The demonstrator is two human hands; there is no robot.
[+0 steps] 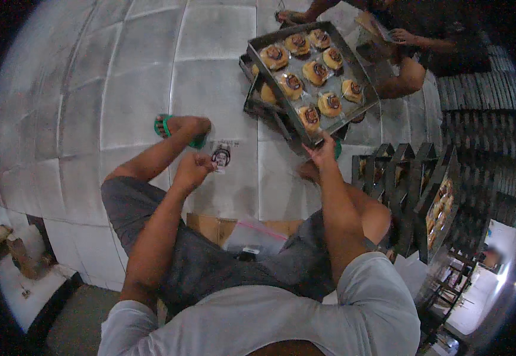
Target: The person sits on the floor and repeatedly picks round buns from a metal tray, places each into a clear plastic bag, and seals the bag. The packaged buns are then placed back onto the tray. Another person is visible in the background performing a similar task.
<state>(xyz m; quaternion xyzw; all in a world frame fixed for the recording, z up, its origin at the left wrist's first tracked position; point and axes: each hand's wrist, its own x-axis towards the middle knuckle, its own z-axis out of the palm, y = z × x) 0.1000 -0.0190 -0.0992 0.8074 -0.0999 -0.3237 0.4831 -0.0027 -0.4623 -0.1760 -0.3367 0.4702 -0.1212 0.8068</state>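
My left hand [194, 172] pinches the edge of a small clear plastic bag [221, 156] with a dark round print, held above the tiled floor between my knees. My right hand [323, 152] grips the near corner of a dark metal tray [277, 98]. That tray sits tilted on top of another tray and carries several round yellow-brown buns [315, 72], which appear to be in clear printed wrappers. Between my thighs rests a pile of clear plastic bags [253, 238] with a pink edge, next to brown cardboard [207, 228].
Across the tray sits another person, one hand [293, 16] beyond its far corner, the other [405, 37] near a flat item. To the right, trays with buns [439, 213] lean together near a tall stack of dark trays [483, 118]. A green sandal [163, 126] is on my left foot.
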